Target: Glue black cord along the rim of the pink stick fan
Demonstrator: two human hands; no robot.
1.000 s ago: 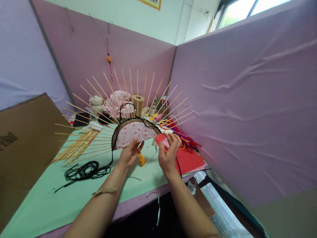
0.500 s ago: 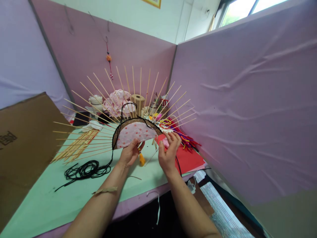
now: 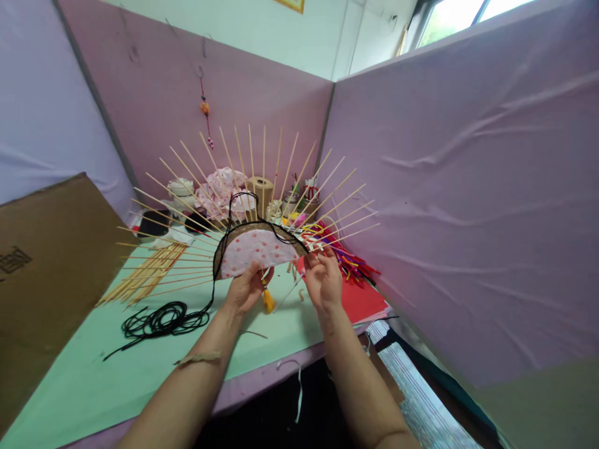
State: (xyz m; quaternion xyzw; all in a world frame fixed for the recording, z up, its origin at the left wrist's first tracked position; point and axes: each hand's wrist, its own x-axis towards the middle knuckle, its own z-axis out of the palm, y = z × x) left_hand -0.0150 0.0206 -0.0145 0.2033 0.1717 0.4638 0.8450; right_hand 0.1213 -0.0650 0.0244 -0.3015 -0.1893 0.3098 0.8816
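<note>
A half-round fan frame (image 3: 257,252) with a pink strawberry-patterned front and a brown rim stands raised over the table, flat side down. Thin bamboo sticks (image 3: 264,162) radiate from its curved edge. My left hand (image 3: 246,290) grips its lower edge, thumb on the front and fingers behind. Black cord (image 3: 243,194) follows the rim and loops up over the sticks. At the right corner, my right hand (image 3: 324,277) has its curled fingers closed on the cord; the fingertips are partly hidden. A yellow tassel (image 3: 267,300) hangs beside my left hand.
Coiled black cord (image 3: 163,319) and a bundle of bamboo strips (image 3: 145,274) lie at left. Red paper (image 3: 362,300) and colourful pipe cleaners (image 3: 350,262) are at right. Behind stand a twine spool (image 3: 262,187) and pink fabric (image 3: 219,190). A cardboard sheet (image 3: 51,268) leans at far left.
My right hand has turned and closed its spread fingers at the frame's right corner. The cord hanging below that hand no longer shows. The frame has shifted slightly; my left hand keeps its hold.
</note>
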